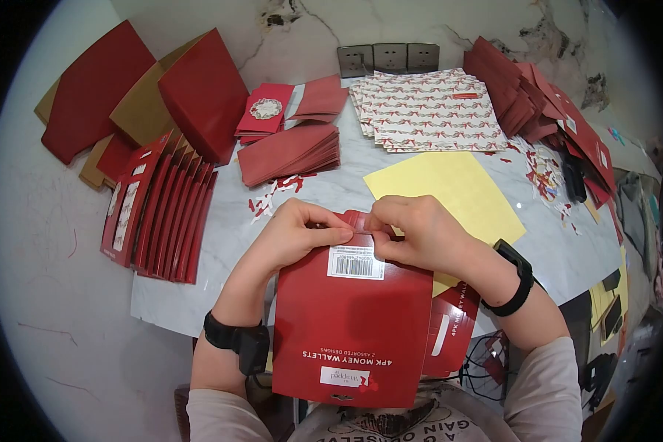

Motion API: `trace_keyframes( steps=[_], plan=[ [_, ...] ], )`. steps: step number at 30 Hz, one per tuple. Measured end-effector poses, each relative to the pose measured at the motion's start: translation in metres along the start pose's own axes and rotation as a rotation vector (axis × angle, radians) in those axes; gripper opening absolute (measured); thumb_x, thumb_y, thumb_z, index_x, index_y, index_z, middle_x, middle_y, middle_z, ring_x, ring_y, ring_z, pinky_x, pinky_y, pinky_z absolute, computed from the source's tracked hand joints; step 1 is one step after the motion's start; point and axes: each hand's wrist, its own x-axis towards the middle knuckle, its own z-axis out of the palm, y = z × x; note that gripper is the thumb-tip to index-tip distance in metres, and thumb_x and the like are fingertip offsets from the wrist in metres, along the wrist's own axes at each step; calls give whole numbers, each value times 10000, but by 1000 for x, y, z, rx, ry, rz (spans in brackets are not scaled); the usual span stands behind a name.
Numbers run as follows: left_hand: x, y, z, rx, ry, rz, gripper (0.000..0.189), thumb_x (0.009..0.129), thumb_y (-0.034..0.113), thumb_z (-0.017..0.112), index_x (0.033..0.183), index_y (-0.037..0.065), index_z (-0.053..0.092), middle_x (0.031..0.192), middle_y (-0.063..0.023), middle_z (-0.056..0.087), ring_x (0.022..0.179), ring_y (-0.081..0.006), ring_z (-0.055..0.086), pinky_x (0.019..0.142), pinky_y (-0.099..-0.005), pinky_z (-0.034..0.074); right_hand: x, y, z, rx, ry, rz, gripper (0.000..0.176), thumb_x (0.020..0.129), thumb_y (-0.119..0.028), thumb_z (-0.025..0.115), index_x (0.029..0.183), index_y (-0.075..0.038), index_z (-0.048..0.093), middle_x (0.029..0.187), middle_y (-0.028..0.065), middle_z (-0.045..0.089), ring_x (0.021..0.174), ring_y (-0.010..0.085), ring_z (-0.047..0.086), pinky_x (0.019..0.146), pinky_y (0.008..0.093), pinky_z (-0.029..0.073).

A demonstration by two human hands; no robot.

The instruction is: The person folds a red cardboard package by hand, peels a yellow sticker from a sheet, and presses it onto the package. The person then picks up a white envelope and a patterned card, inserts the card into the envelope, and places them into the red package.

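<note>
A red cardboard money wallet pack (350, 313) is upside down in front of me, its printed words inverted and its white barcode label (356, 264) near the far edge. My left hand (296, 234) is closed, thumb and fingers pinching that far edge left of the label. On the right side of the same edge, my right hand (418, 227) pinches the card with bent fingers. Between the two hands a small red flap (355, 219) sticks up; what lies inside is hidden. Part of another red pack (453, 324) shows beneath, to the right.
Filled red packs (166, 214) stand in a row at left, before large red folders (202, 96). Red envelopes (291, 151), patterned sheets (427, 110) and more envelopes (512, 96) lie at the back. Yellow paper (457, 195) is beside my right hand. Paper scraps (545, 177) lie about.
</note>
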Motion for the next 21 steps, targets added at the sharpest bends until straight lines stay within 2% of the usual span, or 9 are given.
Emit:
trace_keyframes(
  steps=[6,9,11,14,18,20,21],
  plan=[
    [1,-1,-1,-26,-12,-14,157,824,105,758,912,-25,750,800,-78,715,712,-81,608,643,-226,471,-2,5,4,63,-8,-31,98,742,-21,672,816,-26,608,765,81,632,633,234,637,579,304,511],
    [1,-1,-2,-35,-15,-27,162,822,108,762,921,-20,752,802,-79,717,716,-81,612,647,-224,474,-1,4,1,-22,-46,-98,127,724,-33,681,823,-44,601,809,55,627,661,219,642,579,303,517],
    [1,0,-3,-38,-11,-34,164,822,110,764,923,-18,754,801,-79,717,718,-81,614,649,-223,474,-1,5,1,-168,-6,-273,147,712,-49,687,829,-62,600,856,30,626,697,210,644,582,311,524],
    [1,-1,-3,-24,-4,-35,169,821,113,766,928,-17,755,800,-78,718,723,-81,617,655,-223,477,-1,7,5,-238,0,-308,129,711,-59,691,798,-72,596,888,22,631,719,209,643,584,326,526],
    [0,1,-3,7,9,-17,169,824,113,764,930,-18,755,811,-82,723,731,-87,625,663,-229,484,-1,1,-3,-134,-31,-271,110,726,-56,686,809,-60,614,862,41,634,732,213,653,599,320,527],
    [-1,4,-2,29,14,-20,170,824,113,763,930,-19,755,816,-85,724,736,-89,628,667,-231,487,1,-5,-10,54,-20,-49,96,770,-68,670,862,-47,654,845,75,655,732,229,659,614,319,524],
    [-1,5,-1,5,5,-45,172,823,115,763,931,-19,755,820,-86,726,739,-90,631,670,-232,488,1,-1,-6,52,-17,-47,96,770,-68,670,862,-47,654,845,75,655,732,229,659,614,319,524]
  ],
)
